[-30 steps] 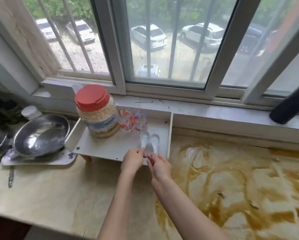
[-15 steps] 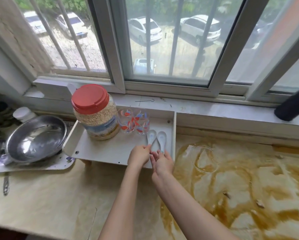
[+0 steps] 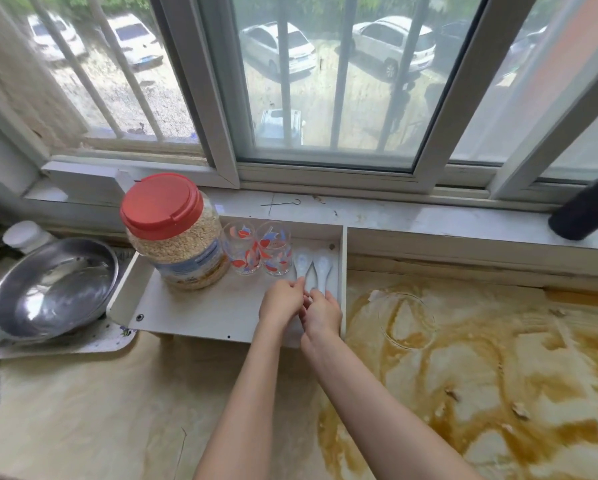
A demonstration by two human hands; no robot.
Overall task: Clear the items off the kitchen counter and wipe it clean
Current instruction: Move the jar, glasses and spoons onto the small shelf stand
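Two white ceramic spoons lie side by side on a white raised shelf tray [image 3: 193, 317] by the window. My left hand [image 3: 282, 303] pinches the handle of the left spoon [image 3: 302, 263]. My right hand [image 3: 321, 313] pinches the handle of the right spoon [image 3: 323, 265]. Two patterned glasses [image 3: 256, 249] stand upright just left of the spoons. A large oats jar with a red lid [image 3: 174, 230] stands at the tray's left. The counter [image 3: 481, 375] to the right is smeared with brown liquid and crumbs.
A steel bowl [image 3: 53, 289] rests on a flat tray [image 3: 93, 342] at the left, with a white-lidded container [image 3: 25, 235] behind it. A dark cylinder [image 3: 585, 211] pokes in over the sill at the right. A thin metal hook [image 3: 282, 203] lies on the sill.
Both spoons have slid further back on the tray, up next to the glasses. My hands followed them forward and still hold the handles.
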